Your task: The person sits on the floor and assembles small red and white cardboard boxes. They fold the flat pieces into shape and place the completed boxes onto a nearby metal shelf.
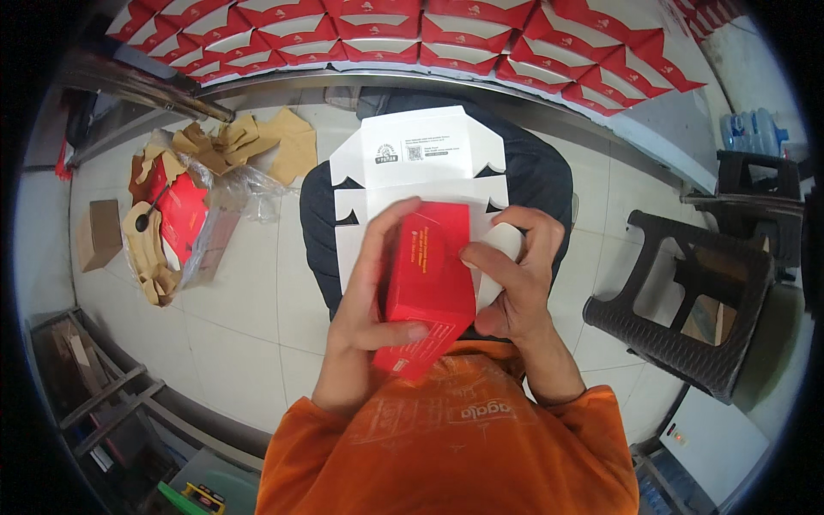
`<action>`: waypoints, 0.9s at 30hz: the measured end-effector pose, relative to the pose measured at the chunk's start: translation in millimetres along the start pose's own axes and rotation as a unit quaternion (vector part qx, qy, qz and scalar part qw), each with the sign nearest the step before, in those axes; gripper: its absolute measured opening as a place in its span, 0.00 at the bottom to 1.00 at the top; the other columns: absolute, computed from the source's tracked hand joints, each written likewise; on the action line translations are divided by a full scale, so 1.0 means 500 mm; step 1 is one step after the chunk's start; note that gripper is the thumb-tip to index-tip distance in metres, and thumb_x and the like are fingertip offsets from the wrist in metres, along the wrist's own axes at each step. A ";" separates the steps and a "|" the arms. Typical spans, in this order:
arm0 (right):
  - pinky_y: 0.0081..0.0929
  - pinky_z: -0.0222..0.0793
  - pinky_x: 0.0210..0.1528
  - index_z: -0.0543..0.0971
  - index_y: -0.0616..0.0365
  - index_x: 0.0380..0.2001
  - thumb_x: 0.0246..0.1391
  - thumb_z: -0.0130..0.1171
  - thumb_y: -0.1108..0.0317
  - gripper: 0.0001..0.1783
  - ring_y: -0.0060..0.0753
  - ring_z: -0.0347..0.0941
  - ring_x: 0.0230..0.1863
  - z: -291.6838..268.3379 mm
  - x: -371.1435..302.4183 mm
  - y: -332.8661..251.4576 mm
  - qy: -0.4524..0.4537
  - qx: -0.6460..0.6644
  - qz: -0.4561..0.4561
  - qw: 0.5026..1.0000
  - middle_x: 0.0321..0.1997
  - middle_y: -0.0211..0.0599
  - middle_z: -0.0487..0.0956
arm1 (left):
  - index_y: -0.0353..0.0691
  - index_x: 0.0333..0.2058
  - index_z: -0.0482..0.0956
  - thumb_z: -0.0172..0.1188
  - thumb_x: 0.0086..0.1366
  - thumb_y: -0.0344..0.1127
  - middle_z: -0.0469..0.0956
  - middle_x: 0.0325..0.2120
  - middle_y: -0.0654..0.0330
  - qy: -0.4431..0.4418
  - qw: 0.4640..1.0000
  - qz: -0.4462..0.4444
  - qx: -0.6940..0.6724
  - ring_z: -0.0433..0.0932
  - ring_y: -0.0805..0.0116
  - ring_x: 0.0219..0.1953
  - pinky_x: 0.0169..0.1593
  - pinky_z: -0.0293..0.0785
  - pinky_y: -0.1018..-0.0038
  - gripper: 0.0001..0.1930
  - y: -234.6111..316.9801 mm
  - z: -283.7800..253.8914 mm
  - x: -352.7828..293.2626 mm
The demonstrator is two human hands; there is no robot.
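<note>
A partly folded red cardboard box (429,266) is held over my lap. My left hand (371,292) wraps its left side, thumb across the lower front face and fingers up along the edge. On its right, my right hand (515,275) has closed around a rounded white flap (498,253), the thumb lying near the box's edge. Whether that flap is joined to the box is hidden by my fingers. Beneath, a flat white box blank (421,159) with printing and notched side tabs rests across my dark-trousered legs (536,176).
Stacked red and white folded boxes (378,26) line the table ahead. To the left on the tiled floor stands a torn paper-and-plastic package (176,223) with red sheets inside, beside a small brown carton (100,233). A dark plastic stool (687,300) is at the right.
</note>
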State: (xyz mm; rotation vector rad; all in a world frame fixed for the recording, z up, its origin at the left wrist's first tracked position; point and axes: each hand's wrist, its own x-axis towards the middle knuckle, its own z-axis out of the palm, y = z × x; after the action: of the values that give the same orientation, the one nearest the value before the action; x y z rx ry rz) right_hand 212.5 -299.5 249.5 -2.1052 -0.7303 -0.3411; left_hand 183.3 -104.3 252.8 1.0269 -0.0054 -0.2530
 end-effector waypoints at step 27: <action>0.30 0.59 0.60 0.74 0.60 0.41 0.47 0.57 0.80 0.16 0.33 0.65 0.54 0.040 -0.072 0.122 0.101 0.315 0.272 0.904 0.48 0.38 0.68 | 0.42 0.62 0.57 0.56 0.61 0.24 0.73 0.43 0.58 0.232 0.947 0.085 0.205 0.72 0.72 0.44 0.52 0.68 0.75 0.31 -0.160 -0.078 0.044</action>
State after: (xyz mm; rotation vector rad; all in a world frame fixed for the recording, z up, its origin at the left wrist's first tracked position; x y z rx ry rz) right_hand 220.8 -324.9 181.1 -1.5309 -0.0776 0.0004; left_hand 192.7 -115.1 162.2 1.4736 0.2908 0.1610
